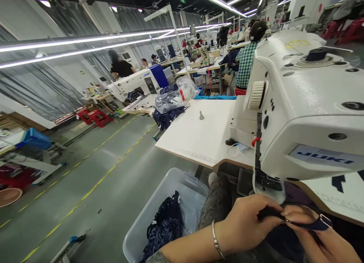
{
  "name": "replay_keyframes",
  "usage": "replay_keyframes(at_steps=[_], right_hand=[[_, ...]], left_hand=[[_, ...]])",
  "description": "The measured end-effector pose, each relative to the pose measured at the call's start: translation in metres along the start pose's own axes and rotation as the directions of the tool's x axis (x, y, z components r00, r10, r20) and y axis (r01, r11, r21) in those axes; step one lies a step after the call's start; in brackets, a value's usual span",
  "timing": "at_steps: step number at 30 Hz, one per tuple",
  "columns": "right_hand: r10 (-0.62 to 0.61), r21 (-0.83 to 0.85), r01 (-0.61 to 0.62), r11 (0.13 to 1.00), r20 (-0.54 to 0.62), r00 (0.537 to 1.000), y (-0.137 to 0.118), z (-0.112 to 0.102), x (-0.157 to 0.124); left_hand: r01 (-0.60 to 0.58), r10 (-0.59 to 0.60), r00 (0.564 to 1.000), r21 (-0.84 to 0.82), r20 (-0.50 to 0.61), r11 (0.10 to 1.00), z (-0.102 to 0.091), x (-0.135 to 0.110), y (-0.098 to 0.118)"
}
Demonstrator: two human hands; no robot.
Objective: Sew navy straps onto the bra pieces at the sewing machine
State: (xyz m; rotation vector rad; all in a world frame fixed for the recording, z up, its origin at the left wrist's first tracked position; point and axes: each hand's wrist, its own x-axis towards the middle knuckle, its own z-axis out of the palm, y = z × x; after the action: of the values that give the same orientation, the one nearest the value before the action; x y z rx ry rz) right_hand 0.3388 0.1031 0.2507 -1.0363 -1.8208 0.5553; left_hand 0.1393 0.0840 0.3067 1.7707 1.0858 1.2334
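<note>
Head view, lower right of the frame: pinched between thumb and curled fingers of the left hand [244,221], a narrow dark strap [311,226]. Gripped too by the right hand [338,242], with fingers bunched close beside the left fingertips; exact placing of the right thumb impossible to tell. Long axis of the strap roughly level across the frame, dipping a little towards the right edge, with a metal slider [325,221] near its right-hand end. Just below, partly hidden by both hands, dark navy fabric [284,240].

Directly above the strap in the frame, the needle end [269,183] of a white sewing machine [318,119], so up and slightly left from the grip, with the left hand nearer to it than the right. Close beneath the machine, but impossible to tell whether touching it. On the left wrist, a silver bracelet [215,238]. Left of that forearm, a clear plastic tub [136,223] with dark patterned garments [167,227] inside.
</note>
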Motion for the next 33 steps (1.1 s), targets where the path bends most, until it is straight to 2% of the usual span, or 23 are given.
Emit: replay_keyframes(at_steps=[2, 8, 11, 15, 24, 33], right_hand=[[-0.061, 0.023, 0.060, 0.998, 0.052, 0.997, -0.008, 0.000, 0.006], [0.071, 0.332, -0.058, 0.942, -0.027, 0.997, -0.026, 0.010, 0.012], [0.102, 0.409, -0.078, 0.909, -0.038, 0.994, -0.026, 0.013, 0.013], [0.114, 0.432, -0.076, 0.899, -0.063, 0.991, -0.027, 0.012, 0.014], [0.113, 0.443, -0.087, 0.893, -0.034, 0.993, -0.029, 0.012, 0.017], [0.050, 0.437, -0.046, 0.898, 0.001, 0.999, -0.025, 0.008, 0.013]], left_hand=[[-0.006, 0.006, 0.999, 0.012, -0.046, 1.000, 0.001, 0.001, 0.000], [0.034, -0.031, 0.998, 0.051, -0.063, 0.998, 0.003, 0.004, 0.002], [0.040, -0.036, 0.998, 0.070, -0.057, 0.997, 0.004, 0.006, 0.000], [0.031, -0.027, 0.999, 0.086, -0.038, 0.996, 0.006, 0.006, -0.002], [0.042, -0.040, 0.999, 0.126, -0.021, 0.991, 0.006, 0.006, -0.001], [-0.106, 0.115, 0.992, 0.164, -0.047, 0.981, 0.009, 0.003, -0.005]])
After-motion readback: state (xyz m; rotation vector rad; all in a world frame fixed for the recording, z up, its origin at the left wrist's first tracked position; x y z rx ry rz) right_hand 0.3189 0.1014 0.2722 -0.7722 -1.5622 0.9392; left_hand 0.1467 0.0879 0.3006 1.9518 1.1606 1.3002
